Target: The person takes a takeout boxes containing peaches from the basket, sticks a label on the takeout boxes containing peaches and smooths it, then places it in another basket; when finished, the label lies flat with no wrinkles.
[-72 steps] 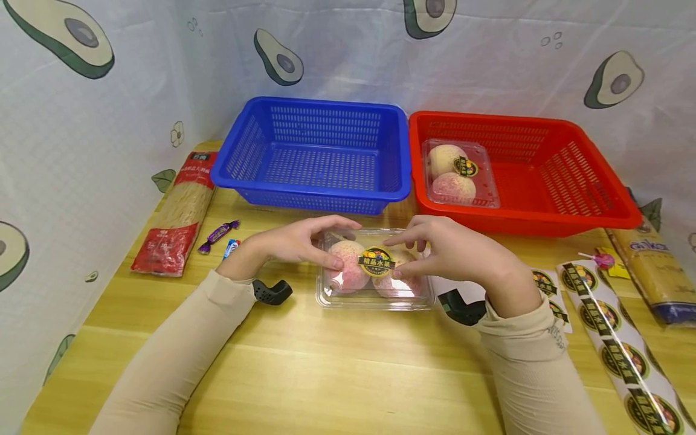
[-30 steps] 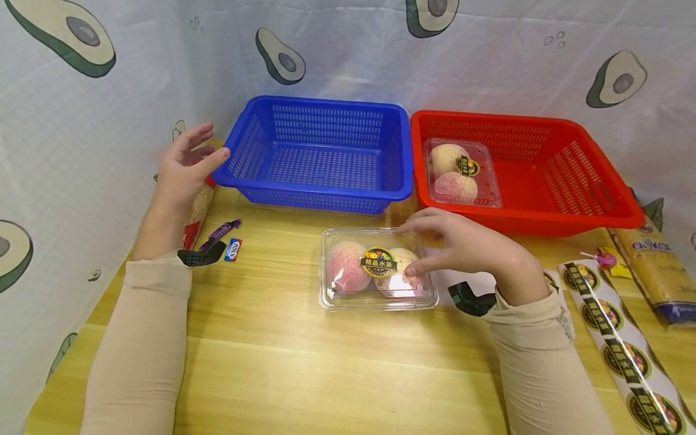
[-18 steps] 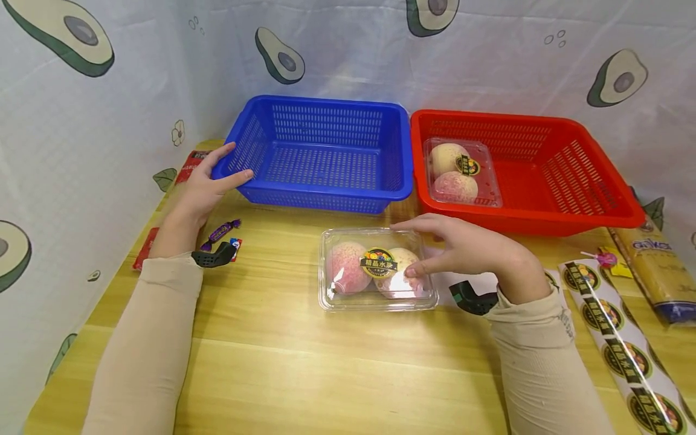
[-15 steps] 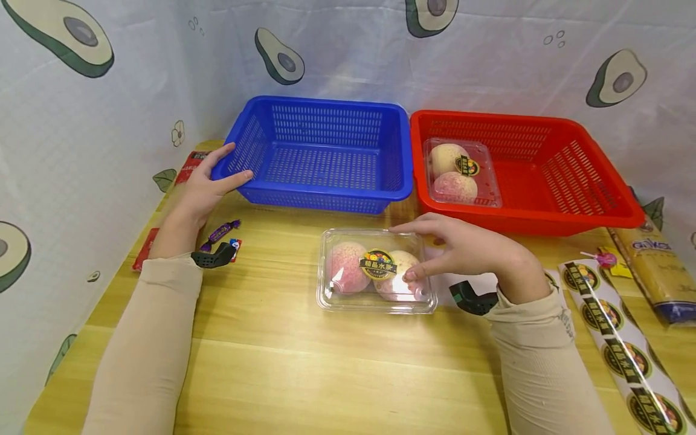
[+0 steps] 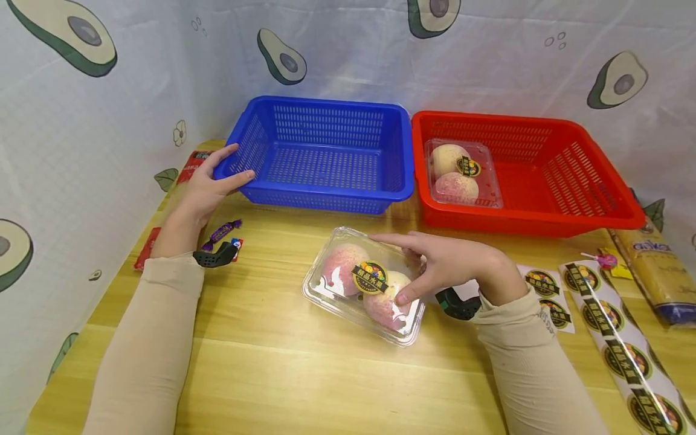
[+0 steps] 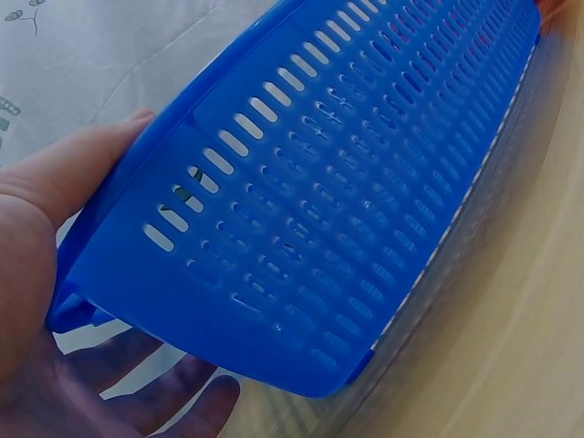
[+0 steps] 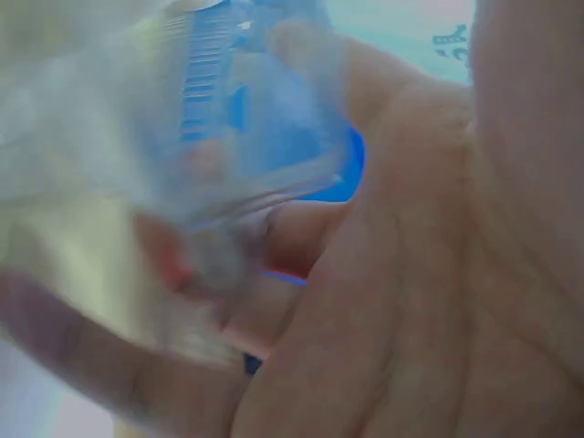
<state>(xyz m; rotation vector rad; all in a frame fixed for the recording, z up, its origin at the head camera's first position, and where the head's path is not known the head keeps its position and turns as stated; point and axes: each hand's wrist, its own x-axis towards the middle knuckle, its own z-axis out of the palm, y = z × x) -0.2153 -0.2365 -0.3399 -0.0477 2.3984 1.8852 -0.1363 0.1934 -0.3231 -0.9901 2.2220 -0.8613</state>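
Observation:
My right hand [image 5: 451, 263] grips the right side of a clear plastic clamshell box [image 5: 335, 307], thumb on the lid and fingers at the far edge. Two pink and cream peaches [image 5: 344, 266] sit inside, and a black and gold round label [image 5: 370, 277] is on the lid. The box is turned at an angle; whether it is off the table I cannot tell. At the left end of the blue basket [image 5: 326, 192], my left hand [image 5: 203, 190] holds the rim; in the left wrist view the fingers [image 6: 205, 406] reach below it. The right wrist view is blurred.
A red basket [image 5: 527, 217] beside the blue one holds another box of peaches [image 5: 462, 172]. Noodles [image 5: 196, 163] and wrapped candy [image 5: 223, 231] lie left. To the right are label sheets [image 5: 609, 338], a lollipop [image 5: 606, 260] and a yellow food pack [image 5: 660, 266].
My left hand has left the box and taken hold of the blue basket's left rim. My right hand has turned the box clockwise and drawn its right end nearer.

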